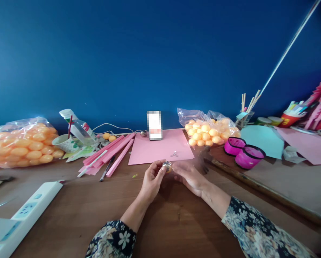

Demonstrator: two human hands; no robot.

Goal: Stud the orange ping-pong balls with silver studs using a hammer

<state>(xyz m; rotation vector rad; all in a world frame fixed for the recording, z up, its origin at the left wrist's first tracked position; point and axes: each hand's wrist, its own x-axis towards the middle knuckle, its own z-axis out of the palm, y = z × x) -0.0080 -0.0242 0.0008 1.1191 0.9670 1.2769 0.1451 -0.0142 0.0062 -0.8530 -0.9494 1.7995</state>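
My left hand pinches a small shiny silver ball between thumb and fingers, just above the brown tabletop. Close by on its right is my right hand, blurred by motion, its fingers stretched toward the ball; I see nothing held in it. Whether those fingertips touch the ball is unclear. Beyond both hands lies a sheet of pink paper with several tiny silver pieces on it. Another silver ball sits at the paper's back edge, beside an upright phone whose screen is blurred out.
Bags of orange balls stand left and right. Pink paper strips and a pen lie left of the sheet. A long wooden stick and magenta cuffs are at right. A power strip occupies the near left.
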